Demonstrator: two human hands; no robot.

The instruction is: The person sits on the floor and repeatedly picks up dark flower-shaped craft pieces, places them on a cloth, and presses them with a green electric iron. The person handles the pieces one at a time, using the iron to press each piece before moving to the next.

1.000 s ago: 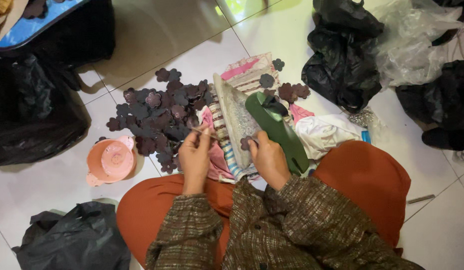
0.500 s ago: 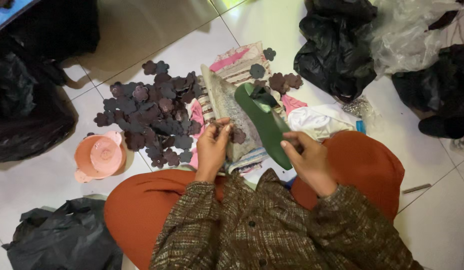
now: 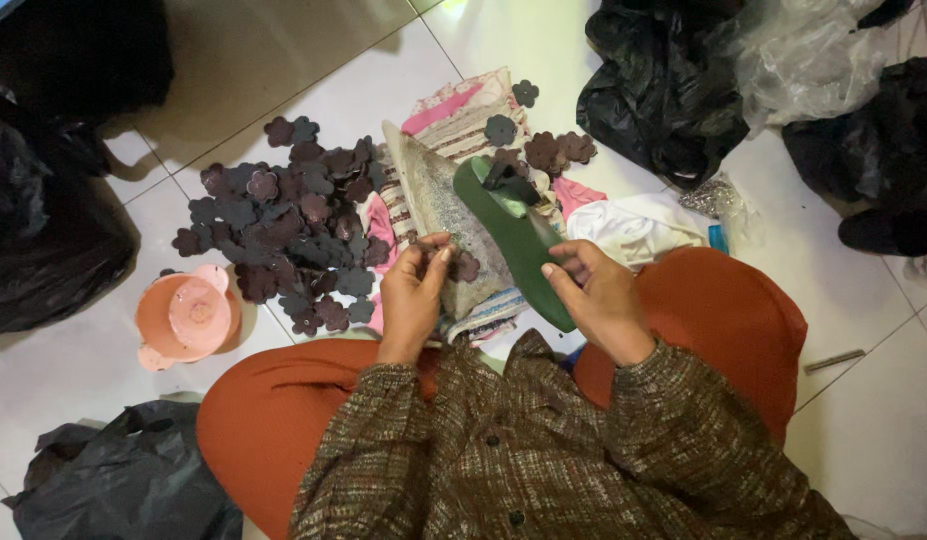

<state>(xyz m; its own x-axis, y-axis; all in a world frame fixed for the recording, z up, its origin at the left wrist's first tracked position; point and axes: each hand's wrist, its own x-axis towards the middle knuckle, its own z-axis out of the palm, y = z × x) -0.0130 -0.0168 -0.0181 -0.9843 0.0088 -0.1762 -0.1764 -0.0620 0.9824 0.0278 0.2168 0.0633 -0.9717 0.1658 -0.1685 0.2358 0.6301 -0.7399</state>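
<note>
1. While sitting cross-legged on the tile floor [image 3: 863, 290], working over the lap with both hands on a green insole [image 3: 513, 235] and a grey glitter sheet [image 3: 438, 200].
2. Judged from the layout: a step of putting small flower cutouts onto these pieces, somewhere in the middle, with a big pile of dark flower cutouts [image 3: 283, 230] lying loose on the floor to the left.
3. Left hand [image 3: 413, 295]: fingertips pressed together in a fine pinch at the edge of the grey glitter sheet. Too small to tell what sits between them, maybe a thread or a pin.
4. Just beside that pinch, resting on the grey sheet: one dark flower piece [image 3: 466, 267], close to the thumb but apart from it.
5. Right hand [image 3: 598, 300]: fingers curled and closed on the lower end of the green insole, holding it tilted, with its far end pointing away over a striped cloth [image 3: 463, 110].
6. For a next move, as a judgement only: needs a steady right hand on the insole and a small, exact motion of the left pinch toward the single flower piece, without pushing the sheet off the lap.
7. Nearby, untouched: a pink bowl [image 3: 188, 315] on the left, a white cloth [image 3: 633, 225] past the right hand, black bags [image 3: 663, 90] around.
</note>
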